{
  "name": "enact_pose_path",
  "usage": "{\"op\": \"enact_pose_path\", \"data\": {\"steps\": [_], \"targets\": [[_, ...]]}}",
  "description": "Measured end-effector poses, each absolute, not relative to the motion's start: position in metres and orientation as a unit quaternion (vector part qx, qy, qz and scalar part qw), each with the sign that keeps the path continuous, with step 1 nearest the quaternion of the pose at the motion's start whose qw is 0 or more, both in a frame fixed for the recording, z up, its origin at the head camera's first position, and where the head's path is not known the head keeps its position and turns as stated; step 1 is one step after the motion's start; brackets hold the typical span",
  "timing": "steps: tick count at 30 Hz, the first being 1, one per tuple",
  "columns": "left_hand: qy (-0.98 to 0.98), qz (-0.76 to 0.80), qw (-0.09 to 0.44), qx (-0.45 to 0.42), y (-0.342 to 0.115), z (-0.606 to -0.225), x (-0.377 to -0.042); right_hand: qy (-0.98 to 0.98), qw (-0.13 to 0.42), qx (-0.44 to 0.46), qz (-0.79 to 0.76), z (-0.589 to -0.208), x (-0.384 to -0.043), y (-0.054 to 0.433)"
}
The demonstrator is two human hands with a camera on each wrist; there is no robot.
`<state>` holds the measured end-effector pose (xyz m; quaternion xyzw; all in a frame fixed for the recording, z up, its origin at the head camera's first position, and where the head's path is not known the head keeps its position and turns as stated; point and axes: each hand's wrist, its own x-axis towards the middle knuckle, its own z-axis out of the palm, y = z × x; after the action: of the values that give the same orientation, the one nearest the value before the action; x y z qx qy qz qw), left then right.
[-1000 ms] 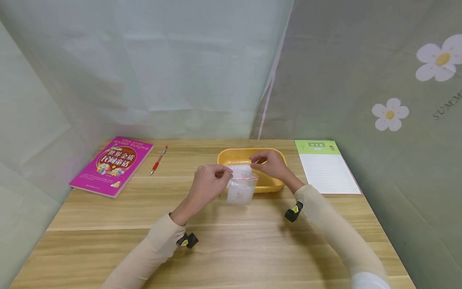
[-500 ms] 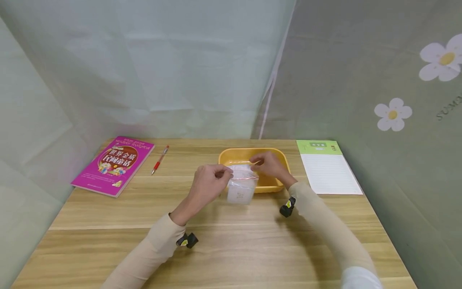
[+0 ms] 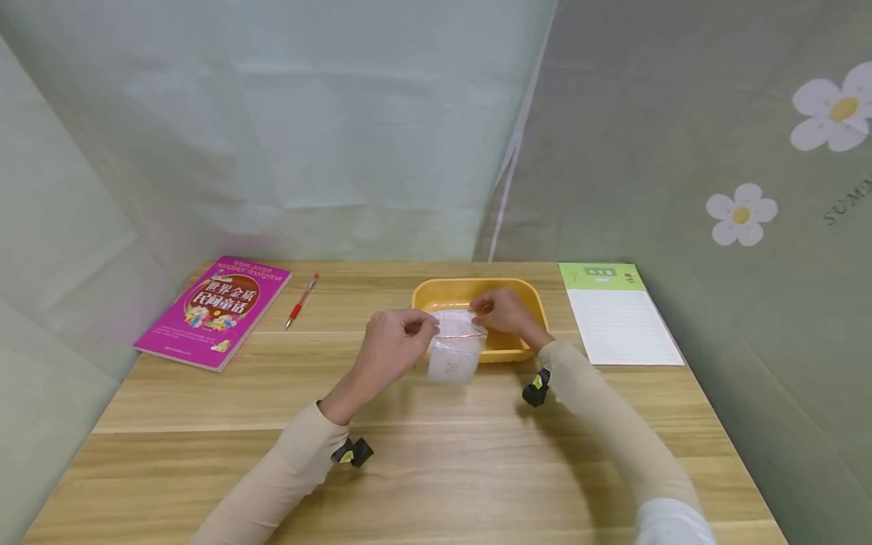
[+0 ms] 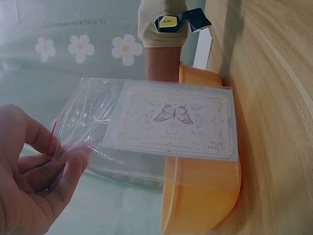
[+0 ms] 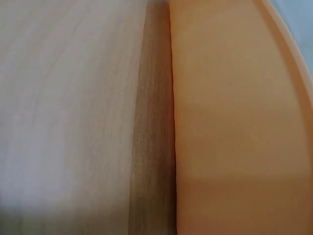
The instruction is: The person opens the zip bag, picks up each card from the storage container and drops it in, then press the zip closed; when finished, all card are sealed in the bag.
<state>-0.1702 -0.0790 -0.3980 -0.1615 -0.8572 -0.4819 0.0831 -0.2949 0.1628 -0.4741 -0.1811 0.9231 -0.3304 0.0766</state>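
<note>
A clear zip bag (image 3: 455,362) with a red line near its mouth hangs over the front of a yellow tray (image 3: 531,353). My left hand (image 3: 393,344) pinches the bag's upper left corner between thumb and fingers. At the bag's upper right corner, my right hand (image 3: 507,312) has its fingers curled and thumb against them, pinching the edge. Inside the bag, the left wrist view shows a pale card (image 4: 171,120) with a butterfly print and an ornate border. The right wrist view holds only the tray's side (image 5: 234,117) and tabletop; the right fingers are out of it.
A pink book (image 3: 214,312) lies at the table's left, with a red pen (image 3: 300,303) beside it. To the right of the tray is a green-topped writing pad (image 3: 616,322). Curtains with printed flowers (image 3: 741,216) stand around the wooden table (image 3: 436,469).
My right hand and forearm have shifted slightly inward and down, bringing the fingers onto the bag's right corner. My left hand and the bag have barely moved.
</note>
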Motion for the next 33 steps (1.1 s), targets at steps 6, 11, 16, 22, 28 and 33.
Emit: {"op": "enact_pose_path", "data": {"steps": [6, 11, 16, 22, 28, 33], "targets": [[-0.858, -0.48, 0.087, -0.162, -0.079, -0.398, -0.171, 0.925, 0.069, -0.194, -0.318, -0.478, -0.296, 0.161], [-0.857, -0.48, 0.09, -0.165, -0.079, -0.399, -0.171, 0.928, 0.073, -0.188, -0.314, -0.479, -0.296, 0.159], [-0.857, -0.48, 0.088, -0.164, -0.078, -0.399, -0.171, 0.929, 0.076, -0.188, -0.31, -0.48, -0.296, 0.159], [-0.858, -0.479, 0.089, -0.164, -0.078, -0.398, -0.17, 0.926, 0.086, -0.176, -0.323, -0.477, -0.294, 0.16], [-0.86, -0.475, 0.095, -0.163, -0.077, -0.397, -0.17, 0.915, 0.088, -0.164, -0.359, -0.464, -0.29, 0.163], [-0.861, -0.473, 0.097, -0.16, -0.077, -0.397, -0.171, 0.909, 0.083, -0.158, -0.376, -0.452, -0.287, 0.167]]}}
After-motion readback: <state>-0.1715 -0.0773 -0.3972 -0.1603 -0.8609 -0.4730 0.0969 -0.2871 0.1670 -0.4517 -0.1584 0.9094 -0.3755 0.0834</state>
